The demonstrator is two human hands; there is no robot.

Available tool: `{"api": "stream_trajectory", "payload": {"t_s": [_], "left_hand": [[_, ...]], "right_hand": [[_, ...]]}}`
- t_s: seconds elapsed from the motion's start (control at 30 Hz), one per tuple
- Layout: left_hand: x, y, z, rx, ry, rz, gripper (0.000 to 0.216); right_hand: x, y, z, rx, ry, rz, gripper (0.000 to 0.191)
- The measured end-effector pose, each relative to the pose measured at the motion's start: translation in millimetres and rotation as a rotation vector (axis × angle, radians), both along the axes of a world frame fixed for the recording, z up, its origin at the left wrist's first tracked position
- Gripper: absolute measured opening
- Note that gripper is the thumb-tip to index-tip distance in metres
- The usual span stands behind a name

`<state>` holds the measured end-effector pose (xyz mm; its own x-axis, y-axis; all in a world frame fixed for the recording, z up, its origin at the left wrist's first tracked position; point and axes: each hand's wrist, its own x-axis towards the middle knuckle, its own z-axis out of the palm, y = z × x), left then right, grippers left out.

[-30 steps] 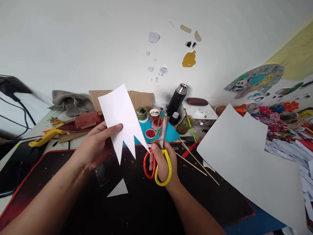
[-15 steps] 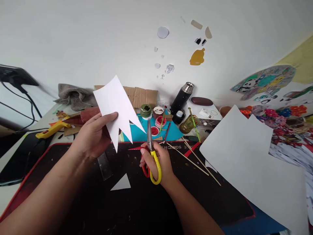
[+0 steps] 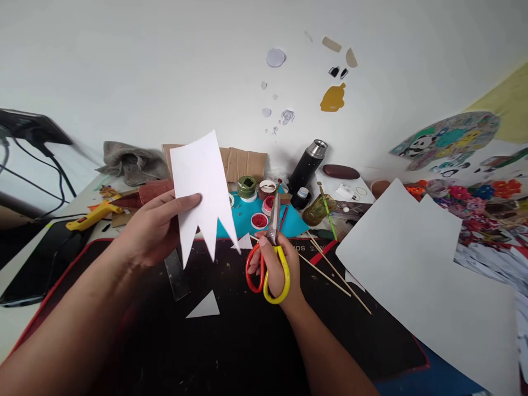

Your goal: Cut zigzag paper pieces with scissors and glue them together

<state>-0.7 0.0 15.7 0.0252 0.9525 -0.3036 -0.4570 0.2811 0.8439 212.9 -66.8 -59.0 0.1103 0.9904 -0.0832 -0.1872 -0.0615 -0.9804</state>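
Note:
My left hand [image 3: 159,225] pinches a white piece of paper [image 3: 200,181] by its left edge and holds it up over the mat. The lower edge of this paper is cut into three long points. In my right hand [image 3: 284,258] is a pair of scissors [image 3: 273,223] with one red and one yellow handle. The blades point up and away, look closed, and stand apart from the paper, to its right. A white paper triangle [image 3: 205,306] lies on the black mat [image 3: 247,341] below. Another white scrap [image 3: 242,242] lies behind, partly hidden by the paper's tip.
Thin wooden sticks [image 3: 338,275] lie right of the scissors. Large white paper [image 3: 421,264] covers the mat's right side. Paint pots [image 3: 247,187], a black flask [image 3: 307,165] and a murky jar [image 3: 319,210] stand behind. A yellow glue gun [image 3: 93,215] and ruler [image 3: 176,278] are left.
The pointed paper has moved right and turned more upright in my left hand. My right hand has moved the scissors right, away from it. A white scrap now shows behind the paper's tip.

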Motion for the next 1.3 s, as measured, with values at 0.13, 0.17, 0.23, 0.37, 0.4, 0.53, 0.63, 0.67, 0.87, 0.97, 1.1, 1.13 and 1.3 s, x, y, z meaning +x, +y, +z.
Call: {"api": "stream_trajectory", "payload": {"t_s": [0.13,0.17,0.23,0.37,0.4,0.53,0.63,0.67,0.87,0.97,1.1,1.13,1.3], "left_hand": [[-11,-19,-6.0,-0.173,0.077,-0.171,0.039],[-13,-28,-11.0,-0.232,0.079,-0.265,0.041],[-18,-49,-25.6,-0.324,0.069,-0.383,0.04],[-25,-95,-62.8,-0.55,0.066,-0.57,0.039],[-26,-104,-70.8,-0.576,0.075,-0.589,0.04],[-25,-121,-87.7,-0.558,0.085,-0.622,0.045],[-18,-116,-84.8,-0.503,0.067,-0.588,0.043],[-14,-113,-82.1,-0.488,0.07,-0.561,0.044],[12,-86,-70.9,-0.385,0.1,-0.446,0.049],[25,-68,-74.4,-0.337,0.077,-0.384,0.044],[41,-44,-79.8,-0.238,0.069,-0.25,0.039],[45,-39,-79.8,-0.225,0.068,-0.221,0.038],[49,-28,-68.9,-0.191,0.087,-0.168,0.028]], "right_hand": [[9,9,-0.2,-0.025,0.089,-0.109,0.05],[12,10,-0.5,-0.027,0.104,-0.127,0.05],[16,12,-0.6,-0.025,0.117,-0.161,0.049],[19,13,1.6,-0.013,0.114,-0.195,0.049],[19,13,2.0,-0.011,0.117,-0.194,0.049],[17,13,0.5,-0.015,0.135,-0.171,0.047],[16,13,-2.0,-0.01,0.142,-0.157,0.048],[16,13,-2.6,-0.01,0.141,-0.159,0.048],[16,15,-3.5,-0.035,0.122,-0.178,0.051],[17,15,-4.1,-0.041,0.116,-0.181,0.05],[18,16,-4.8,-0.035,0.121,-0.183,0.05],[18,16,-4.9,-0.033,0.125,-0.183,0.05],[19,16,-3.7,-0.042,0.14,-0.18,0.049]]}}
